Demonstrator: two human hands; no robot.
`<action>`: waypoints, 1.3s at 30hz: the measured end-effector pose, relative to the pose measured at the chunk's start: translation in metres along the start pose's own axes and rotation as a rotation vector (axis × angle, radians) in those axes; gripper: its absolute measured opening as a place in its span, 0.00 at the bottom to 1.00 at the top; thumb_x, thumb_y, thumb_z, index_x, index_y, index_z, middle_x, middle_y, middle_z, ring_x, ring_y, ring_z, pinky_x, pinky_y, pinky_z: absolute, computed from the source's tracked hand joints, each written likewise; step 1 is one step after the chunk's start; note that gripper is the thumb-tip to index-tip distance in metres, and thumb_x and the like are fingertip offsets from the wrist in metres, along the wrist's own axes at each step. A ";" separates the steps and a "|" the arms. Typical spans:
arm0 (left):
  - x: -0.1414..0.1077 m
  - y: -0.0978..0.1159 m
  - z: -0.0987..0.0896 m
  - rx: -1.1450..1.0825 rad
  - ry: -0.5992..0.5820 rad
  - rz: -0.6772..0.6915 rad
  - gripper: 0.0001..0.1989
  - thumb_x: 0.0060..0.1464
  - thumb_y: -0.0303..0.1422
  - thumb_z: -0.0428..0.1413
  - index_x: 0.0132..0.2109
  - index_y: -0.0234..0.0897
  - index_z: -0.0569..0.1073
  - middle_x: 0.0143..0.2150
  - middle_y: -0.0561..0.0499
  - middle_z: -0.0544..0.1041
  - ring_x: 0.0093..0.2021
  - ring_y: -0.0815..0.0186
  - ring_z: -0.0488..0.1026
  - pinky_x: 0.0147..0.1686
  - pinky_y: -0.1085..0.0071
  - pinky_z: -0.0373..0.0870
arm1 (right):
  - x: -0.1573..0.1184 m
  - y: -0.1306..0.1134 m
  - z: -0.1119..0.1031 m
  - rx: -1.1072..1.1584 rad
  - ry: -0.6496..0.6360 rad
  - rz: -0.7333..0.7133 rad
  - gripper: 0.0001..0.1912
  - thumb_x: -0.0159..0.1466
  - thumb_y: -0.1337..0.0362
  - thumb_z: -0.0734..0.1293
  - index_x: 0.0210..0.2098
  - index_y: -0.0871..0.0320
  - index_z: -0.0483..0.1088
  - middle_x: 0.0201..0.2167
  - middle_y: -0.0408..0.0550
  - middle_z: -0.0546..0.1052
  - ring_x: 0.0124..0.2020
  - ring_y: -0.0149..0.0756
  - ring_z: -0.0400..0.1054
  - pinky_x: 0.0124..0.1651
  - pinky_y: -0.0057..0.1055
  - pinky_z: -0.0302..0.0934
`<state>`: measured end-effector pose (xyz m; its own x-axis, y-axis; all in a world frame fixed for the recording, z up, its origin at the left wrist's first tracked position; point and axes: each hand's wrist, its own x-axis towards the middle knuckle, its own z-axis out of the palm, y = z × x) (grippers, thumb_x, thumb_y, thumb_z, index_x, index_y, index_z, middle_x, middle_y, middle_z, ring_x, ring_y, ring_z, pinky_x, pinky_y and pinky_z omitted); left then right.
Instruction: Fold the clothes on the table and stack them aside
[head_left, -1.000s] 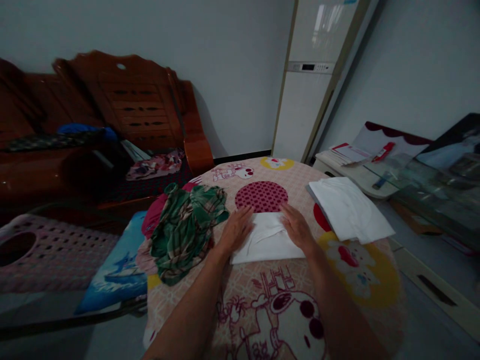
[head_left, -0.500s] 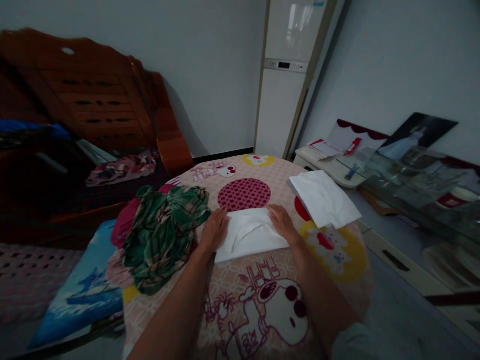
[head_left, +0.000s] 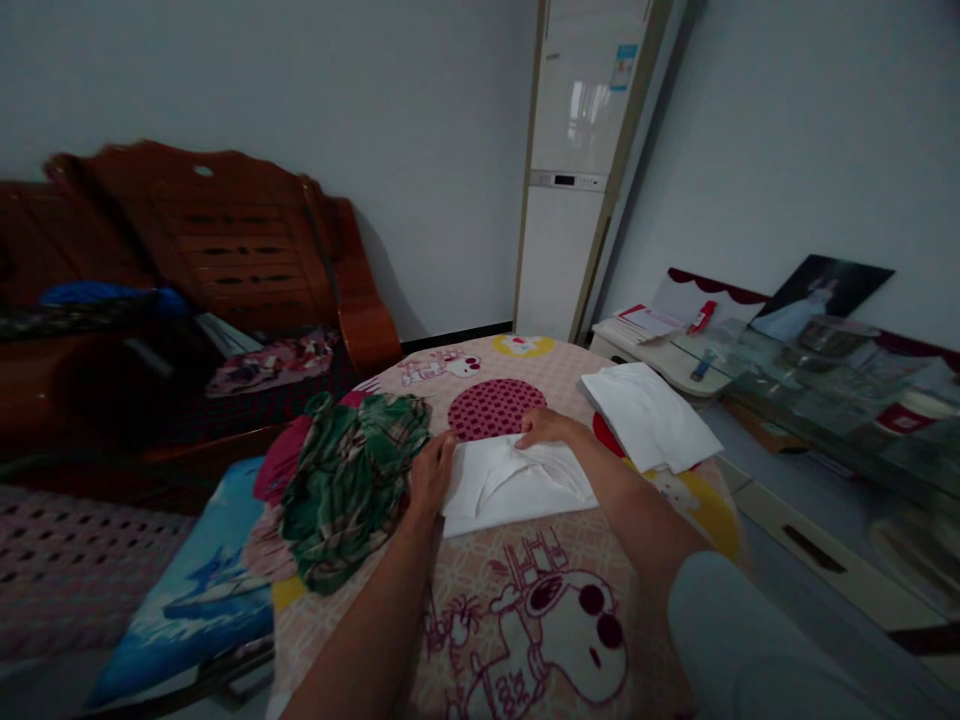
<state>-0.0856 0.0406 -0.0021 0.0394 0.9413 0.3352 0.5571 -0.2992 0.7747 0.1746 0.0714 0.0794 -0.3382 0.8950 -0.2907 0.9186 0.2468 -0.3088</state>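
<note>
A white garment (head_left: 525, 495), folded into a flat rectangle, lies on the cloth-covered round table. Curved creases run across its upper layer. At its left edge, my left hand (head_left: 431, 475) grips the far corner between fingers and thumb. My right hand (head_left: 549, 428) reaches over from the right, fingers closed on the far edge near the middle. Left of my left hand is a crumpled green plaid cloth (head_left: 352, 490), with dark pink fabric (head_left: 281, 460) beside it. Another folded white garment (head_left: 649, 415) rests at the table's far right.
The patterned tablecloth (head_left: 405, 390) shows cartoon dogs. A wooden armchair (head_left: 232, 240) stands at the back left, and a blue printed cushion (head_left: 202, 590) is beside the table. On the right are a glass shelf (head_left: 795, 400) with glassware and a white cabinet (head_left: 795, 530).
My right hand has moved left along the garment's far edge, from its right corner toward the middle. The upper layer has shifted, with more creases. The view has tilted up slightly.
</note>
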 end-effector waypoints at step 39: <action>0.002 -0.003 -0.001 -0.121 0.032 -0.067 0.23 0.63 0.43 0.44 0.45 0.35 0.79 0.49 0.41 0.80 0.52 0.56 0.75 0.55 0.60 0.67 | -0.129 0.146 -0.076 0.005 0.785 0.902 0.17 0.59 0.60 0.67 0.44 0.63 0.77 0.44 0.58 0.78 0.46 0.46 0.72 0.47 0.37 0.64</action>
<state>-0.0885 0.0429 -0.0034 -0.0218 0.9549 0.2962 0.4531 -0.2547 0.8543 0.3678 0.0204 0.1409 0.6468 0.7278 0.2279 0.7593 -0.5868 -0.2813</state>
